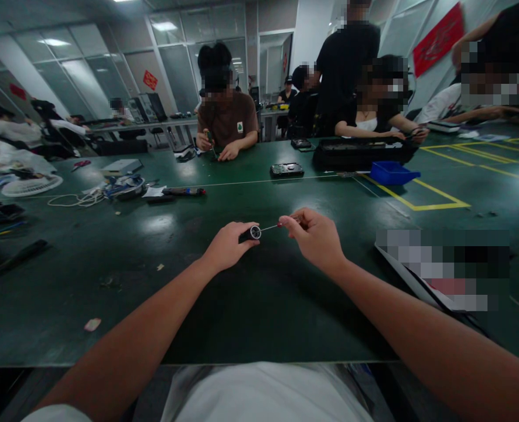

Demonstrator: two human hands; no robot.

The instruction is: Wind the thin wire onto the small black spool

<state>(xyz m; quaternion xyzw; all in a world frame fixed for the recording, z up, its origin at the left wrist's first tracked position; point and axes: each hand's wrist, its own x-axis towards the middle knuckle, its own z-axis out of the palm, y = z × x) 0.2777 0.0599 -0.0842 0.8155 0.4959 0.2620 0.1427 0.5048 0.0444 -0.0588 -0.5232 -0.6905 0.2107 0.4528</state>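
Note:
Near the middle of the green table [242,316], my left hand [228,246] holds a small black cylinder [254,232] with a pale ring at its end, thumb and fingers on either side of it. My right hand [318,237] is closed on a thin screwdriver [270,227] with a reddish collar, its handle mostly hidden by the fingers. The metal shaft points left, and its tip meets the ringed end of the cylinder. Both hands are raised a little over the table, a short gap apart.
Beyond my hands lie a circuit-board device [287,170], a blue tray [393,173] and a dark tool [184,191]. Cables [121,187] are at the left, a pale sheet-like object [417,281] at the right. Across the table a person in brown [228,117] works.

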